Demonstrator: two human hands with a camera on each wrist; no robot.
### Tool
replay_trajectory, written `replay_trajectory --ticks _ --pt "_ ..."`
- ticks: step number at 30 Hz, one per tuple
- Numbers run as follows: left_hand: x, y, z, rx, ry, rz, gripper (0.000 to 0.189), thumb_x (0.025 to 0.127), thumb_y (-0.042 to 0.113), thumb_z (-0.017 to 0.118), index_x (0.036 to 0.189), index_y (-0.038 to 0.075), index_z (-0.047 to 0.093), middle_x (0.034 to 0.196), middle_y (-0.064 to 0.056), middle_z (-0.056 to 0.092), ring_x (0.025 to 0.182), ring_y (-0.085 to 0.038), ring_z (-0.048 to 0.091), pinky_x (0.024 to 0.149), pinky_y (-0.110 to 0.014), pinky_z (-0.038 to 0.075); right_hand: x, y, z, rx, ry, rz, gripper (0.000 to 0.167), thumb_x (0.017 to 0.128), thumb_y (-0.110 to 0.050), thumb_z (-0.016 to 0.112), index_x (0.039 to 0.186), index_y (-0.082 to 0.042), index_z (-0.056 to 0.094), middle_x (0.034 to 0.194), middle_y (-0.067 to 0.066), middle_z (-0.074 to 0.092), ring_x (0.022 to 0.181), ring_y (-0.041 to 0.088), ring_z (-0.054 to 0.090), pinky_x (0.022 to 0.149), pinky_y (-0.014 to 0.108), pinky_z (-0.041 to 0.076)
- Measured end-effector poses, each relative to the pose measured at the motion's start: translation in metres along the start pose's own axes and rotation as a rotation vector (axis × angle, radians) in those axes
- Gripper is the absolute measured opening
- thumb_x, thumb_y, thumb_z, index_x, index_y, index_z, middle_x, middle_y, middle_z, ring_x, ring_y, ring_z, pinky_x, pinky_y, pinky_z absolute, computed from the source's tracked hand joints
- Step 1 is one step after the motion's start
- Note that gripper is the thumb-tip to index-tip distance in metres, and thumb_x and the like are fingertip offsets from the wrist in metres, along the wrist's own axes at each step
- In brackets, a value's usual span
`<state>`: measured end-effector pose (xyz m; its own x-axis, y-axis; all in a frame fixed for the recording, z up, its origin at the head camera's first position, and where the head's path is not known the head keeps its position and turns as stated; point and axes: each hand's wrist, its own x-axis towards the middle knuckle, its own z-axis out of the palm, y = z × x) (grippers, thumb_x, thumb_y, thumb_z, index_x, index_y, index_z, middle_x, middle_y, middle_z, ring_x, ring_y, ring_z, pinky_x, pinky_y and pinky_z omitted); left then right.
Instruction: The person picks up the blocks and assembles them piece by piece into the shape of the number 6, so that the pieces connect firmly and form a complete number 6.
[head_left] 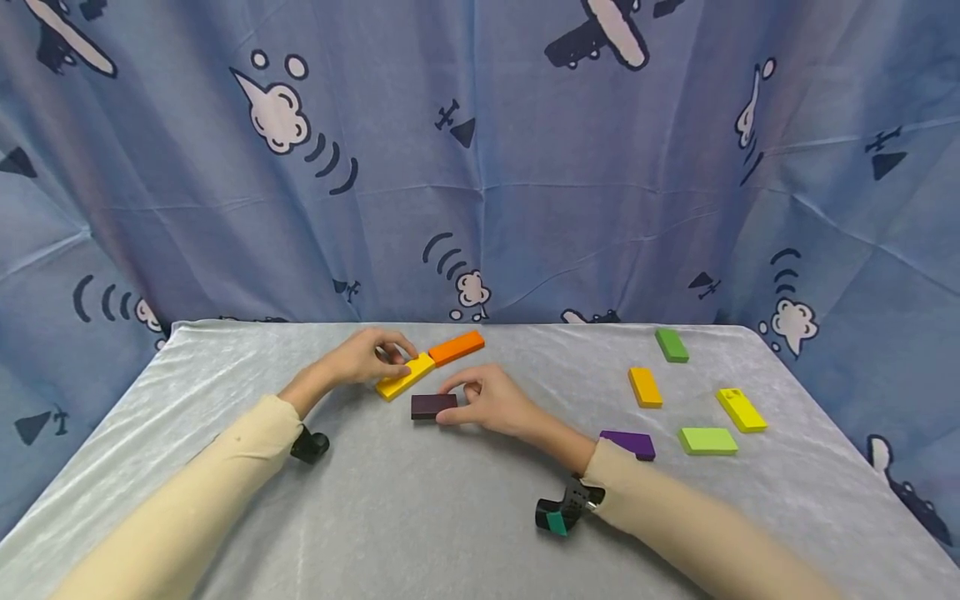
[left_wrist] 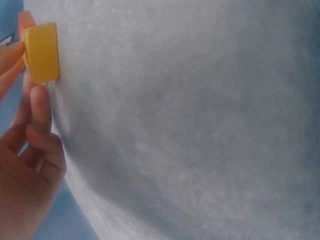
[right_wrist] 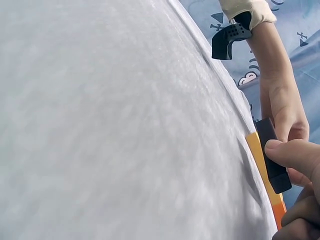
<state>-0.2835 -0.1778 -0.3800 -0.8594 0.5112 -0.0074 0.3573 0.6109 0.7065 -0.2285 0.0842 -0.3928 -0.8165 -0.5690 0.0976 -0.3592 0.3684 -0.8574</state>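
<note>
My right hand (head_left: 495, 402) pinches a dark, nearly black block (head_left: 433, 406) between thumb and fingers. In the right wrist view the dark block (right_wrist: 273, 155) is tilted, and the thumb presses its face. My left hand (head_left: 367, 357) grips a golden-yellow block (head_left: 406, 377) by its sides; the left wrist view shows the end of this yellow block (left_wrist: 42, 54) against the cloth. An orange block (head_left: 457, 347) lies end to end with the yellow one, slanting toward the back. The dark block is just in front of this pair, to the right.
On the right of the grey cloth-covered table (head_left: 360, 517) lie a green block (head_left: 672, 345), an amber block (head_left: 645, 387), a yellow block (head_left: 742, 410) and a lime block (head_left: 708, 441). A purple block (head_left: 632, 443) is partly behind the right forearm. A blue patterned curtain (head_left: 525, 233) hangs behind.
</note>
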Motion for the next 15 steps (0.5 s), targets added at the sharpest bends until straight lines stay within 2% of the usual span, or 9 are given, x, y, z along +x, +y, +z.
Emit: replay_trajectory --ticks 15 --pt "0.000 -0.002 0.000 -0.008 0.001 0.040 0.021 0.091 0.003 0.076 0.112 0.005 0.075 0.088 -0.003 0.070 0.083 -0.020 0.065 0.079 -0.036 0.055 0.022 -0.008 0.022 -0.090 -0.024 -0.005 0.030 0.080 -0.016 0.089 0.105 -0.005 0.078 0.050 -0.005 0.036 0.043 0.008 0.029 0.044 0.023 0.026"
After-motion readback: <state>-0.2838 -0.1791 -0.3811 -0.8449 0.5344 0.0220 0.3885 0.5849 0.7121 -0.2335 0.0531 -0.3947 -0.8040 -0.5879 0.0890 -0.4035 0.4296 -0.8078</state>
